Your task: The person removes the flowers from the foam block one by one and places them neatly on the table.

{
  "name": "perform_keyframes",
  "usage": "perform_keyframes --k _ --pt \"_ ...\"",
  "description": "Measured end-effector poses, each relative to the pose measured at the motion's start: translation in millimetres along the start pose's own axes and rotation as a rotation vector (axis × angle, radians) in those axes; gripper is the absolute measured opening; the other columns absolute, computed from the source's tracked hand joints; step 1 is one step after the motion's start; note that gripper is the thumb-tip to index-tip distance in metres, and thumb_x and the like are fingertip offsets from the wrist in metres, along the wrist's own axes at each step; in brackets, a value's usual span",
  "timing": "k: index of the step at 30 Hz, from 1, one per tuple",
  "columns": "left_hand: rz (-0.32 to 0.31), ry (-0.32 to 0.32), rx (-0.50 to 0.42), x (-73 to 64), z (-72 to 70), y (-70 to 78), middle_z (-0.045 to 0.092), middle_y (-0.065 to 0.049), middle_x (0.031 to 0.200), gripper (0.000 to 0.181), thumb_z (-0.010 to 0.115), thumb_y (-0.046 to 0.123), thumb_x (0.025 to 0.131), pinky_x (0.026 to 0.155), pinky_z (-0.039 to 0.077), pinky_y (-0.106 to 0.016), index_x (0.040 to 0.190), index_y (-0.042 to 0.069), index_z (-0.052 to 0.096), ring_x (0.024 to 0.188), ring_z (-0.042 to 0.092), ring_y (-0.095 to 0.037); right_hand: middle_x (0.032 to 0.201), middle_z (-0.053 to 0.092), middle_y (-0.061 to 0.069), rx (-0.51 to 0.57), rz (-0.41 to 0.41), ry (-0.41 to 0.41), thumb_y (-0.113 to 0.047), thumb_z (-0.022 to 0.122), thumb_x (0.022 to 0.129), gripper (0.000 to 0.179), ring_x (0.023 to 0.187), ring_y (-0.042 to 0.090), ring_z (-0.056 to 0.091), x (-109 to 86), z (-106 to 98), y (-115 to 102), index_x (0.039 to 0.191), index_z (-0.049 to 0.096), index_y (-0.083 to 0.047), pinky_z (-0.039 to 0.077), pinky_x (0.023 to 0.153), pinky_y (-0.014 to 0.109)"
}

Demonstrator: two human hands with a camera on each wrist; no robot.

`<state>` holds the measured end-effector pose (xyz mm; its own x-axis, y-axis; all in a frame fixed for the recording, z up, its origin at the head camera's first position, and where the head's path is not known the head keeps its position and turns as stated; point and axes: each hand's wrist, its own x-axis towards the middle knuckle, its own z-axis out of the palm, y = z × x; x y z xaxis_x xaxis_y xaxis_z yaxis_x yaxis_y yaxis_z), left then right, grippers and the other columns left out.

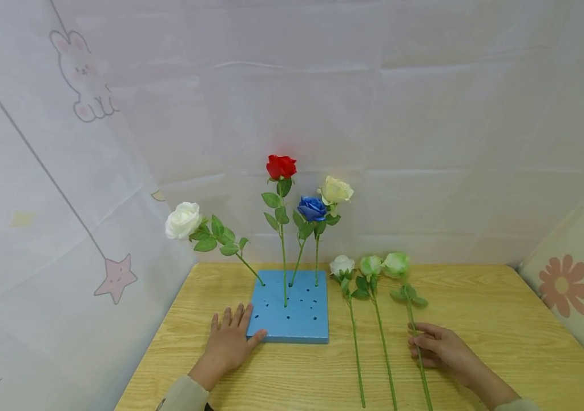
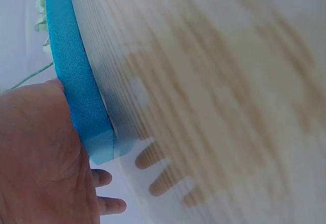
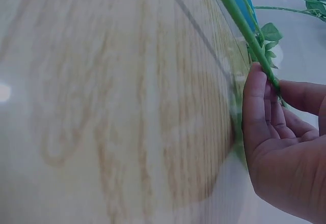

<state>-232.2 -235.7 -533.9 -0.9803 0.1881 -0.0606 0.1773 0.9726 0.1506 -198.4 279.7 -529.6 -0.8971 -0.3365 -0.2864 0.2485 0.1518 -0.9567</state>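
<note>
My left hand (image 1: 230, 341) lies at the near left corner of a blue foam board (image 1: 297, 330), fingers spread and thumb touching its front. In the left wrist view the palm (image 2: 41, 158) meets the board's side (image 2: 84, 91). Four-sided and full of holes, the board bears a leaning white rose (image 1: 184, 220), a red rose (image 1: 281, 167), a blue rose (image 1: 312, 209) and a cream rose (image 1: 336, 190). At right, my right hand (image 1: 440, 348) pinches the stem of a green-white rose (image 1: 396, 264); that stem (image 3: 244, 28) passes between thumb and fingertips in the right wrist view.
Between the board and my right hand lie a white rose (image 1: 342, 265) and another green-white rose (image 1: 371, 266), stems toward me. The wooden table (image 1: 507, 319) meets a pale cloth backdrop (image 1: 446, 142) at its back and sides.
</note>
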Motion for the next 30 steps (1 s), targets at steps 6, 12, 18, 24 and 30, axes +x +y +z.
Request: perform_keyframes --k 6,12,18,24,30 --pt "0.000 -0.002 0.007 0.0 0.8 -0.3 0.026 -0.016 0.166 0.087 0.036 0.072 0.099 0.118 0.009 -0.071 0.164 0.016 0.021 0.151 0.020 -0.048 0.120 0.067 0.012 0.016 0.015 -0.033 -0.022 0.056 0.106 0.079 0.101 0.021 0.070 1.6 -1.8 2.5 0.154 0.006 0.018 0.060 0.082 0.034" --pt "-0.001 0.001 0.010 -0.6 -0.2 0.8 0.026 -0.016 0.166 0.086 0.037 0.071 0.100 0.118 0.009 -0.071 0.164 0.016 0.021 0.151 0.021 -0.048 0.120 0.065 0.013 -0.021 0.018 -0.007 -0.022 0.058 0.105 0.079 0.100 0.023 0.070 4.2 -1.1 2.5 0.155 0.009 0.016 0.060 0.078 0.034" --pt "-0.006 -0.008 0.009 -0.5 -3.0 2.6 0.024 -0.015 0.166 0.086 0.036 0.071 0.100 0.118 0.008 -0.070 0.164 0.016 0.020 0.151 0.020 -0.047 0.119 0.063 0.017 -0.136 0.002 0.039 -0.022 0.060 0.104 0.076 0.101 0.026 0.068 6.7 2.2 1.0 0.153 0.017 0.017 0.061 0.078 0.034" --pt "-0.011 -0.015 0.010 -0.8 -2.8 2.0 0.024 -0.015 0.167 0.087 0.035 0.073 0.099 0.118 0.008 -0.070 0.164 0.017 0.019 0.151 0.019 -0.047 0.110 0.062 0.013 -0.286 -0.020 0.117 -0.022 0.063 0.102 0.071 0.094 0.023 0.065 9.5 7.4 -1.1 0.150 0.027 0.018 0.061 0.073 0.034" --pt "-0.010 -0.013 0.002 -1.3 -2.9 2.2 0.025 -0.016 0.166 0.087 0.036 0.072 0.099 0.118 0.009 -0.071 0.164 0.016 0.020 0.151 0.020 -0.048 0.107 0.059 0.010 -0.417 -0.034 0.191 -0.018 0.066 0.099 0.063 0.087 0.020 0.060 11.1 13.0 -3.8 0.146 0.039 0.015 0.060 0.067 0.030"
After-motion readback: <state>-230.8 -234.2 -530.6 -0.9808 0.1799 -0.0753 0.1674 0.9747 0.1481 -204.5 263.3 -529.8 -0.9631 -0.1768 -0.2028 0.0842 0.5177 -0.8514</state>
